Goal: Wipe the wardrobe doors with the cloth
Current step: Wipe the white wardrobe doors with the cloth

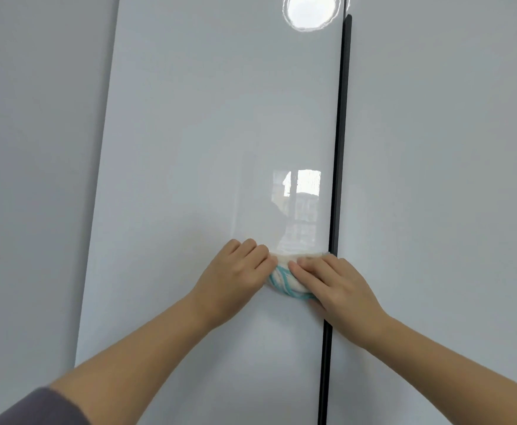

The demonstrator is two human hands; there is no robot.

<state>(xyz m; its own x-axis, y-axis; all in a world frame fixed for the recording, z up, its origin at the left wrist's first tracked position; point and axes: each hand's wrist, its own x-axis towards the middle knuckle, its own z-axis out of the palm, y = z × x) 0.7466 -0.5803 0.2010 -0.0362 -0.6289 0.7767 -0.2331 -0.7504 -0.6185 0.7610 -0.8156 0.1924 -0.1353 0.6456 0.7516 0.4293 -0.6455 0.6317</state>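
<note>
Cloth [285, 280] lies 9-to-3 o'clock: left hand [235, 279] clutches its end, right hand [341, 288] presses flat (beside dark strip [339, 148]).

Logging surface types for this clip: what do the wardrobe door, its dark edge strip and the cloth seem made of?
Wardrobe door: high-gloss panel, lacquer or glass-like; it mirrors a window and lamp. Edge strip: dark, matte, perhaps metal or plastic; unclear. Cloth: soft textile, white with teal stripes, bunched in folds.
</note>
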